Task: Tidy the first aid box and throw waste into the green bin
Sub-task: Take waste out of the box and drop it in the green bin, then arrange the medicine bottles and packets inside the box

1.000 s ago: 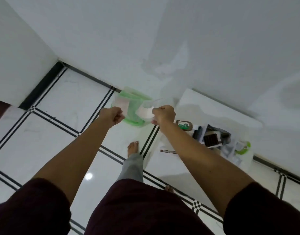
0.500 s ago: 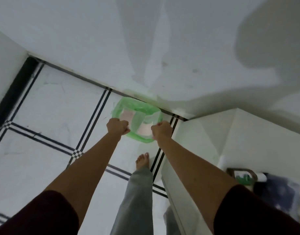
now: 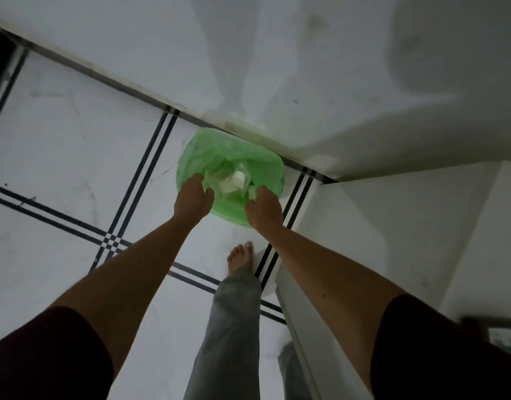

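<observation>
Leaning over the green bin now, the person has both arms stretched down to it, and the bin is the thing to orient by: it sits on the tiled floor tucked right against the wall, at the corner of the white table.

Going left to right. The left hand is at the bin's near-left rim, fingers loosened and spread, nothing in it that I can see. A second ago that same hand was a closed fist around a pale wrapper held up above the bin. In the middle, inside the green liner, there's crumpled clear plastic and a white bit of packaging, which looks like the waste that was in the hands a moment back. So it's gone in, or is just landing. The right hand is at the near-right rim, also open-ish, fingertips close to the plastic; can't tell if it's fully let go or just brushing it.

Bare foot planted just short of the bin.

My read: this load of waste is basically dumped. The first aid box is barely in view, only a blurry edge at the far right of the table, so the tidying part probably needs a trip back there.
</observation>
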`<control>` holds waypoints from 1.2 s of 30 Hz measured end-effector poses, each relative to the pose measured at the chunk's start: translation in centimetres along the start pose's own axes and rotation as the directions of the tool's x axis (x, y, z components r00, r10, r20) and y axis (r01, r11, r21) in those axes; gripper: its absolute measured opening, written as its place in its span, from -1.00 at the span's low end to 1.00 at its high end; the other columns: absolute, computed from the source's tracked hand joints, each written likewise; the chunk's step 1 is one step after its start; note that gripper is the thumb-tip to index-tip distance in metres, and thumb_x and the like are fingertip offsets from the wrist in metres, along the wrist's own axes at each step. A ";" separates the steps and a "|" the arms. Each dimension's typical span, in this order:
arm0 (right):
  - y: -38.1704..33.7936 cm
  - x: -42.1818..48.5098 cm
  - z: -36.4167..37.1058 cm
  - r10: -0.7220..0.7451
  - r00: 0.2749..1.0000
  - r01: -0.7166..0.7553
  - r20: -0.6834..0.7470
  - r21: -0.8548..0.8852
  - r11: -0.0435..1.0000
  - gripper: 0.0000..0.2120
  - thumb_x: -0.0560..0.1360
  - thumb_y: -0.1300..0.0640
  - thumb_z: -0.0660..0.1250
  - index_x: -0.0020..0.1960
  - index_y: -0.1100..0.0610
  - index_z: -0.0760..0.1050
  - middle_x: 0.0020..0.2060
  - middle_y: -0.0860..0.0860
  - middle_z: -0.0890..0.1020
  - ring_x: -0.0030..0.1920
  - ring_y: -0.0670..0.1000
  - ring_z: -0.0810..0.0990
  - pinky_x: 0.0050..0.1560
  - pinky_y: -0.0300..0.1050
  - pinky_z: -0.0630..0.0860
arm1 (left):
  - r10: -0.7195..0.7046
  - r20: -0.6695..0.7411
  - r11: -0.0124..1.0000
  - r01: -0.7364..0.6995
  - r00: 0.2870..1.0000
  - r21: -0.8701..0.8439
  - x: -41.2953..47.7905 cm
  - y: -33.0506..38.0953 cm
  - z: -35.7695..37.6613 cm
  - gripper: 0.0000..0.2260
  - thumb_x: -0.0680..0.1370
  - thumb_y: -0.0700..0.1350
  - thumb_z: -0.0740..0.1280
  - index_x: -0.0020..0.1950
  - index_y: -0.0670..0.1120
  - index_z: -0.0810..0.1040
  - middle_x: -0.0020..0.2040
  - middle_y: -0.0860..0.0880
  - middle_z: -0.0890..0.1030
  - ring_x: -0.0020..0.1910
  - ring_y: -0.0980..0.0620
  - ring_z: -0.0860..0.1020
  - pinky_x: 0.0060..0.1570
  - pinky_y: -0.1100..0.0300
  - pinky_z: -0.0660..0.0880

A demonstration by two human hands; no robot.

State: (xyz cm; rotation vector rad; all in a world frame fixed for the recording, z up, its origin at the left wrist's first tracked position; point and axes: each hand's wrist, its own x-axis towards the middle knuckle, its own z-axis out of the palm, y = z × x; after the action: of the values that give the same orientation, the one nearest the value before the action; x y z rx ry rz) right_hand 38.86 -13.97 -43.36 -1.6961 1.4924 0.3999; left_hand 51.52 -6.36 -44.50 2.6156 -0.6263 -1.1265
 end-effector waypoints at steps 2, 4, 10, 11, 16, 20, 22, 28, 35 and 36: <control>0.1 -1.6 -0.7 -0.107 0.994 0.105 -0.019 -0.080 0.991 -0.75 0.50 0.26 0.18 0.17 0.27 0.42 0.07 0.20 0.56 0.07 0.22 0.56 -0.03 0.04 0.51 | 0.080 0.003 0.997 -0.080 0.997 0.018 -1.8 0.2 0.0 -0.59 0.55 -0.14 0.25 0.38 -0.21 0.35 0.36 -0.21 0.44 0.34 -0.17 0.39 0.27 -0.01 0.36; 0.3 -3.9 -2.7 -0.212 0.976 0.205 -0.045 -0.125 0.971 -0.78 0.49 0.27 0.18 0.11 0.28 0.43 0.04 0.21 0.56 0.06 0.23 0.54 0.00 0.05 0.49 | 0.157 -0.016 0.987 -0.156 0.988 0.030 -4.4 1.8 -0.8 -0.59 0.56 -0.13 0.24 0.39 -0.20 0.34 0.36 -0.20 0.44 0.35 -0.16 0.39 0.28 0.00 0.35; 1.9 -13.3 -11.4 -0.534 0.841 0.468 -0.091 -0.375 0.801 -0.81 0.49 0.26 0.23 0.09 0.29 0.45 0.03 0.21 0.57 0.08 0.21 0.53 0.16 0.04 0.41 | 0.371 -0.112 0.929 -0.367 0.922 0.054 -16.2 8.7 -3.6 -0.62 0.56 -0.17 0.22 0.37 -0.23 0.36 0.31 -0.23 0.48 0.30 -0.17 0.43 0.24 0.03 0.36; 2.4 -15.2 -12.8 -0.585 0.807 0.503 -0.079 -0.426 0.752 -0.79 0.49 0.25 0.23 0.11 0.28 0.45 0.05 0.21 0.57 0.10 0.21 0.52 0.20 0.04 0.40 | 0.405 -0.132 0.914 -0.399 0.905 0.068 -18.8 9.7 -4.1 -0.61 0.56 -0.16 0.22 0.37 -0.22 0.35 0.32 -0.22 0.48 0.30 -0.17 0.43 0.24 0.03 0.36; 5.9 -26.2 -20.4 -0.707 0.687 0.581 -0.165 -0.460 0.672 -0.77 0.47 0.24 0.24 0.11 0.28 0.47 0.04 0.22 0.58 0.08 0.24 0.53 0.29 0.08 0.38 | 0.549 -0.262 0.836 -0.530 0.794 0.146 -32.4 14.5 -6.3 -0.62 0.57 -0.12 0.22 0.37 -0.20 0.37 0.34 -0.18 0.47 0.33 -0.14 0.41 0.27 0.04 0.34; 11.5 -35.0 -25.6 -0.695 0.659 0.580 -0.287 -0.395 0.713 -0.77 0.49 0.26 0.22 0.12 0.30 0.47 0.05 0.23 0.58 0.09 0.24 0.51 0.20 0.07 0.38 | 0.612 -0.314 0.787 -0.596 0.725 0.158 -42.4 17.0 -5.3 -0.65 0.56 -0.13 0.23 0.33 -0.21 0.40 0.29 -0.19 0.50 0.26 -0.17 0.45 0.22 0.01 0.38; 14.7 -38.2 -27.4 -0.671 0.663 0.562 -0.333 -0.370 0.739 -0.77 0.50 0.26 0.20 0.13 0.31 0.47 0.06 0.23 0.57 0.10 0.25 0.51 0.18 0.09 0.41 | 0.641 -0.300 0.763 -0.630 0.706 0.148 -46.4 17.9 -4.1 -0.66 0.56 -0.13 0.25 0.31 -0.22 0.42 0.27 -0.20 0.52 0.24 -0.17 0.47 0.19 0.02 0.39; 22.2 -43.8 -31.2 -0.596 0.680 0.517 -0.426 -0.298 0.803 -0.79 0.50 0.26 0.21 0.10 0.28 0.48 0.06 0.21 0.58 0.08 0.21 0.51 0.13 0.06 0.43 | 0.684 -0.204 0.729 -0.662 0.700 0.174 -53.5 20.2 -1.3 -0.67 0.55 -0.15 0.27 0.28 -0.22 0.44 0.23 -0.21 0.54 0.19 -0.19 0.50 0.13 0.03 0.42; 27.1 -45.4 -32.1 -0.434 0.726 0.411 -0.533 -0.168 0.896 -0.84 0.51 0.23 0.22 0.05 0.23 0.50 -0.01 0.15 0.60 0.04 0.13 0.54 0.02 -0.01 0.50 | 0.804 0.029 0.578 -0.793 0.593 0.194 -55.4 24.2 1.2 -0.72 0.50 -0.20 0.30 0.21 -0.18 0.51 0.12 -0.17 0.58 0.10 -0.18 0.53 0.07 0.05 0.46; 27.3 -45.2 -32.3 -0.422 0.731 0.404 -0.536 -0.159 0.901 -0.83 0.51 0.23 0.22 0.06 0.23 0.51 -0.01 0.15 0.61 0.04 0.13 0.55 0.02 -0.02 0.50 | 0.820 0.063 0.549 -0.812 0.569 0.198 -55.0 24.7 1.6 -0.73 0.50 -0.20 0.29 0.19 -0.18 0.51 0.10 -0.16 0.58 0.10 -0.18 0.53 0.06 0.03 0.47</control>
State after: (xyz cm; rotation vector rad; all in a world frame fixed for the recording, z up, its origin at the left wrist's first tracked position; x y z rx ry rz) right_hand -6.45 -6.56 -1.85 -2.2277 1.4259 -0.3599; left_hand 9.32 -2.53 -1.57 1.9789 -1.7945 -0.6951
